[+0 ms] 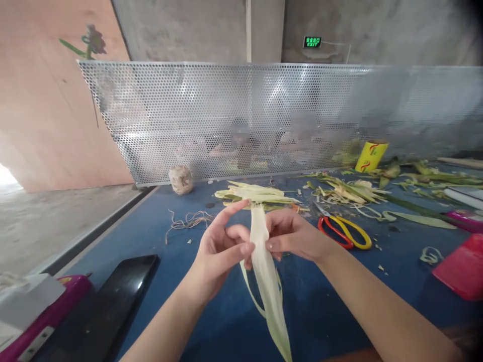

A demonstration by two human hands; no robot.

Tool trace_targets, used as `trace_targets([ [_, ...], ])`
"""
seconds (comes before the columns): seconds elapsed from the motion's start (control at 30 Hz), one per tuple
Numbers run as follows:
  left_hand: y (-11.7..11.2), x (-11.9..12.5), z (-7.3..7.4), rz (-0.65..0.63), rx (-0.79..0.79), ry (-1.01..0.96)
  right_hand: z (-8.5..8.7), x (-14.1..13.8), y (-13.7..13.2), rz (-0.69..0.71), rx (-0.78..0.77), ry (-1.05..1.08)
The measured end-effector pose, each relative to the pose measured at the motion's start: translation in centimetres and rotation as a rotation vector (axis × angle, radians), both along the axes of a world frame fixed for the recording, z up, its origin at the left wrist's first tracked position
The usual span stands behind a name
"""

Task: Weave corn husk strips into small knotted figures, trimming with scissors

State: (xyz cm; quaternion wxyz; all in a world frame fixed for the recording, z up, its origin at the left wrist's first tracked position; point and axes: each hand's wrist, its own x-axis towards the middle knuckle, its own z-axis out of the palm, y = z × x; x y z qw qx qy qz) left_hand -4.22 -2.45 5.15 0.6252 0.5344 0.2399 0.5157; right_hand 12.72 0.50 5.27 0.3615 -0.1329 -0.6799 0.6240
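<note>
A pale green corn husk strip (266,274) hangs down in front of me, held at its upper end between both hands. My left hand (222,246) pinches it from the left with thumb and fingers, the forefinger stretched up to the strip's top. My right hand (292,234) grips it from the right, fingers curled against the husk. A thinner strand (251,294) curls off its left edge. Below lies the blue table (181,246).
A pile of husk strips (256,193) lies behind the hands. Red-and-yellow scissors (345,232) lie to the right, with more husks (350,191), a yellow cup (372,156) and red and pink items (462,274). A black phone (124,286), twine (186,221), a fibre ball (181,179) and a perforated metal screen (264,110) are around.
</note>
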Motion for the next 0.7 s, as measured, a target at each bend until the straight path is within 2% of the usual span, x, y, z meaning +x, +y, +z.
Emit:
trace_targets([
  [0.07,0.3,0.2,-0.1,0.018,-0.013,0.009,0.1,0.1,0.1,-0.061,-0.016,-0.046],
  [0.13,0.7,0.3,-0.3,0.09,-0.03,0.013,0.1,0.1,0.5,-0.175,-0.008,-0.108],
  [0.23,1.4,0.3,-0.7,0.214,-0.063,0.072,-0.3,-0.1,1.3,-0.366,0.079,-0.231],
  [0.3,1.7,0.2,-0.9,0.264,-0.061,0.123,-0.7,-0.4,1.7,-0.447,0.131,-0.287],
  [0.5,2.2,0.3,-1.5,0.349,-0.028,0.239,-1.3,-0.8,1.7,-0.473,0.291,-0.442],
  [0.7,2.4,0.3,-1.9,0.337,-0.008,0.305,-1.5,-0.8,1.6,-0.53,0.332,-0.552],
])
